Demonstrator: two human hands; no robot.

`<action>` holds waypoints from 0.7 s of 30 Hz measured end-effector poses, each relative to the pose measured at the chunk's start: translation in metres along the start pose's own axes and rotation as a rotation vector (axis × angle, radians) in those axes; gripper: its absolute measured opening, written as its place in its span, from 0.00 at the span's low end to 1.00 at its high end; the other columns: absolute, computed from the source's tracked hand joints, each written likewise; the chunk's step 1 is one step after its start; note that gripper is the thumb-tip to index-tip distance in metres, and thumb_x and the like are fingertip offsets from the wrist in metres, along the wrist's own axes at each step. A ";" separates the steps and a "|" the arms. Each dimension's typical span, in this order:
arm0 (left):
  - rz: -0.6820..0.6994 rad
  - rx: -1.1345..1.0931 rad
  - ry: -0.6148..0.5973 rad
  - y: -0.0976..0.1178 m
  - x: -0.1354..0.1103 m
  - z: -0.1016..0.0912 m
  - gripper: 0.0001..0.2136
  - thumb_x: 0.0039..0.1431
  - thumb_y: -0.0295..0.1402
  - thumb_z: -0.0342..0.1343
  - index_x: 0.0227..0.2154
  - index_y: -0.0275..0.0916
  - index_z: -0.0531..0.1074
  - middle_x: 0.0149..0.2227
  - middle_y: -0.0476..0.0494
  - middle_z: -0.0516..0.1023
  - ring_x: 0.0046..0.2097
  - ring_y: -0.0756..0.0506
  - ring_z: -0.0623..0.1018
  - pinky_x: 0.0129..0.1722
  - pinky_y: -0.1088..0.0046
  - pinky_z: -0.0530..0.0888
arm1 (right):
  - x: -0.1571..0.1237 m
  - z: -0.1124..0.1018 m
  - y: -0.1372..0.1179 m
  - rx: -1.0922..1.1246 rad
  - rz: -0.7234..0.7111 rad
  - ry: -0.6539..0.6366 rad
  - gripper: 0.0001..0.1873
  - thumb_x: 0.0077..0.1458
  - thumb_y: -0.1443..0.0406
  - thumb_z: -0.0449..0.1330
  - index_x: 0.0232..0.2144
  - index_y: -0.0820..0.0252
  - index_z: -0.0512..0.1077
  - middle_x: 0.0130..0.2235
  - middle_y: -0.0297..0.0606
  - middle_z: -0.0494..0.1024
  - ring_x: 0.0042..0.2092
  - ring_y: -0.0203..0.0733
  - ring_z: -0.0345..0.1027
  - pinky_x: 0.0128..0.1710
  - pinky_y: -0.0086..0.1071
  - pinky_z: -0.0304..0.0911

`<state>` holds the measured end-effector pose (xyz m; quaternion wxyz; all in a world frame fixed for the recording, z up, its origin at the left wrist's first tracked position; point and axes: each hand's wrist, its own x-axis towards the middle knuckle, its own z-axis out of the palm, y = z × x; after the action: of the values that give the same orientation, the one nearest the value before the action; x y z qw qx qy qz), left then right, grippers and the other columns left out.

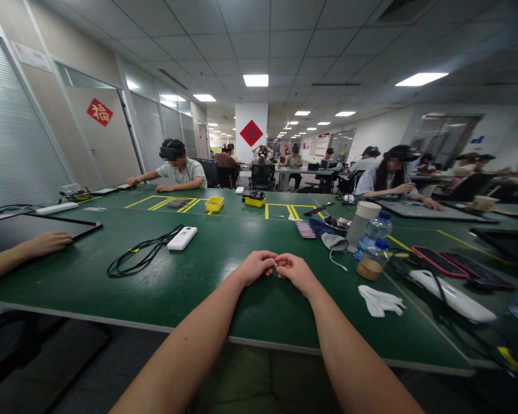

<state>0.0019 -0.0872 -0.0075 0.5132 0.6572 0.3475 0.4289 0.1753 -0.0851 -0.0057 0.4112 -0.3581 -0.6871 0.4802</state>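
My left hand point(255, 267) and my right hand point(297, 271) meet above the green table point(207, 270), near its front edge. Both hands have their fingers curled and pinched together where they touch. A tiny shiny object point(275, 265) sits between the fingertips; it is too small to name. A white power bank point(182, 238) with a coiled black cable point(140, 256) lies to the left of my hands. A crumpled white cloth point(380, 301) lies to the right.
Bottles point(373, 241) and a white cup point(362, 221) stand at the right, with phones point(453, 264) and a white device point(453, 296). A co-worker's hand point(43, 242) rests by a black tablet point(26, 230) at the left. Yellow trays point(214, 203) and several seated people are farther back.
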 end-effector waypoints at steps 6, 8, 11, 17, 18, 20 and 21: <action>-0.023 -0.107 0.060 0.003 0.000 0.003 0.20 0.53 0.38 0.56 0.47 0.33 0.69 0.31 0.43 0.75 0.24 0.54 0.70 0.26 0.77 0.68 | 0.000 0.002 -0.004 -0.205 -0.063 -0.002 0.20 0.43 0.66 0.60 0.42 0.60 0.71 0.30 0.33 0.72 0.23 0.31 0.63 0.23 0.27 0.59; -0.042 -0.169 0.079 0.004 0.000 0.003 0.20 0.55 0.41 0.54 0.45 0.32 0.70 0.30 0.44 0.74 0.25 0.53 0.71 0.27 0.77 0.69 | 0.001 0.002 -0.003 -0.235 -0.111 0.059 0.19 0.44 0.66 0.59 0.43 0.59 0.71 0.33 0.34 0.72 0.23 0.30 0.62 0.24 0.27 0.60; -0.059 -0.197 0.086 0.008 -0.001 0.004 0.20 0.55 0.43 0.54 0.42 0.32 0.72 0.30 0.43 0.74 0.28 0.52 0.72 0.29 0.76 0.70 | 0.002 0.003 0.000 -0.273 -0.175 0.123 0.19 0.45 0.67 0.58 0.43 0.57 0.71 0.36 0.35 0.72 0.23 0.30 0.60 0.25 0.27 0.60; 0.005 -0.148 0.083 0.015 -0.003 0.013 0.18 0.51 0.35 0.59 0.44 0.32 0.72 0.38 0.38 0.77 0.35 0.49 0.75 0.32 0.76 0.70 | 0.002 0.007 -0.003 -0.301 -0.250 0.166 0.16 0.48 0.65 0.57 0.42 0.56 0.72 0.39 0.38 0.71 0.27 0.32 0.61 0.30 0.29 0.63; 0.015 -0.168 0.082 0.014 -0.002 0.015 0.17 0.51 0.34 0.59 0.44 0.32 0.72 0.37 0.39 0.77 0.34 0.49 0.75 0.32 0.76 0.70 | 0.002 0.008 -0.004 -0.302 -0.264 0.157 0.16 0.48 0.65 0.57 0.42 0.56 0.72 0.40 0.38 0.71 0.29 0.33 0.62 0.31 0.30 0.63; 0.003 -0.218 0.099 0.012 0.000 0.017 0.15 0.50 0.30 0.58 0.42 0.31 0.72 0.34 0.40 0.77 0.32 0.50 0.75 0.31 0.76 0.70 | 0.002 0.009 -0.004 -0.292 -0.266 0.124 0.18 0.48 0.66 0.57 0.43 0.55 0.72 0.41 0.38 0.71 0.31 0.34 0.63 0.33 0.30 0.63; -0.017 -0.248 0.119 0.011 0.001 0.017 0.14 0.50 0.29 0.58 0.41 0.31 0.72 0.33 0.41 0.77 0.30 0.51 0.74 0.30 0.76 0.70 | 0.002 0.010 -0.003 -0.276 -0.248 0.109 0.20 0.47 0.66 0.57 0.46 0.54 0.71 0.43 0.38 0.70 0.30 0.33 0.62 0.32 0.29 0.63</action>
<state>0.0181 -0.0950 0.0012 0.5728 0.5589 0.3272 0.5025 0.1651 -0.0877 -0.0041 0.4508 -0.3493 -0.7620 0.3068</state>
